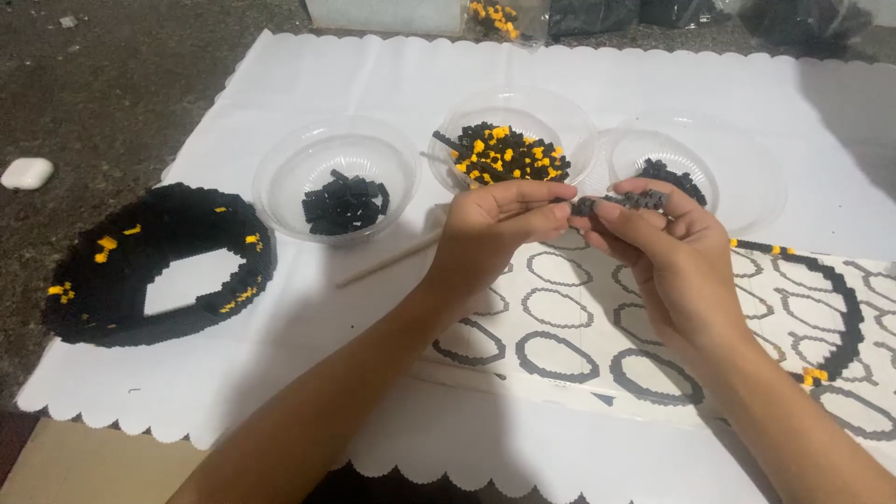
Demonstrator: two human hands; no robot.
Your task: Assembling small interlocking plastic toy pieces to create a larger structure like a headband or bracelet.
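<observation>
My left hand (495, 229) and my right hand (663, 247) meet above the printed sheet, both pinching a short strip of small black bricks (623, 200). The left fingertips grip the strip's left end; the right fingers hold its middle and right part. Just behind the hands stand three clear plastic bowls: one with black bricks (343, 202), one with black and yellow bricks (509, 152), one with a few black bricks (677, 177).
A large black ring-shaped brick build with yellow spots (154, 266) lies at the left on the white scalloped paper (280, 84). An instruction sheet with ring drawings (560, 327) lies under my hands. A thin wooden stick (387, 261), a small white case (26, 173).
</observation>
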